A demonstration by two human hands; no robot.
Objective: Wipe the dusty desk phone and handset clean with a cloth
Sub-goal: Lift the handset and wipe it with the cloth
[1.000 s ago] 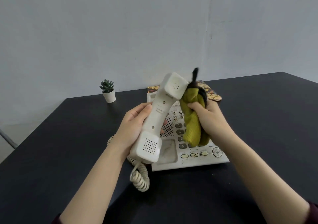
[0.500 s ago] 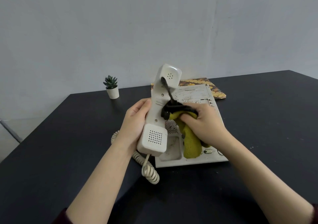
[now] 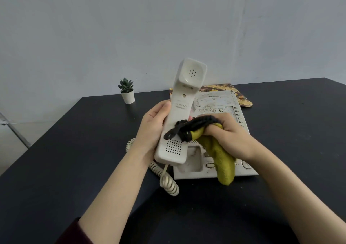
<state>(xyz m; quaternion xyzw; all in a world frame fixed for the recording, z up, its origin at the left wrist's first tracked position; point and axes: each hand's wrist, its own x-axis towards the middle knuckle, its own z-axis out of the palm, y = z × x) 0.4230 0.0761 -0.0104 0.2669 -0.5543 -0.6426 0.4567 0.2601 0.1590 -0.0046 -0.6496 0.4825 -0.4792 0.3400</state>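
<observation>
My left hand [image 3: 152,129] grips the cream handset [image 3: 184,101] by its middle and holds it upright above the desk phone [image 3: 217,101], earpiece at the top. My right hand [image 3: 227,134] holds a bunched yellow-green cloth [image 3: 223,159] with a black knitted edge. That black edge lies against the handset's inner face just above the mouthpiece holes. The cloth's loose end hangs down over the phone's keypad. A coiled cord [image 3: 166,182] runs from the handset's bottom onto the table. The phone's surface looks smudged and dusty.
The phone sits on a black table [image 3: 74,168] against a pale wall. A small succulent in a white pot [image 3: 127,92] stands at the back left. A patterned brown-and-yellow mat or book [image 3: 241,98] lies behind the phone.
The handset has been turned more upright and raised. My right hand with the cloth has slid down the handset from near the earpiece to just above the mouthpiece.
</observation>
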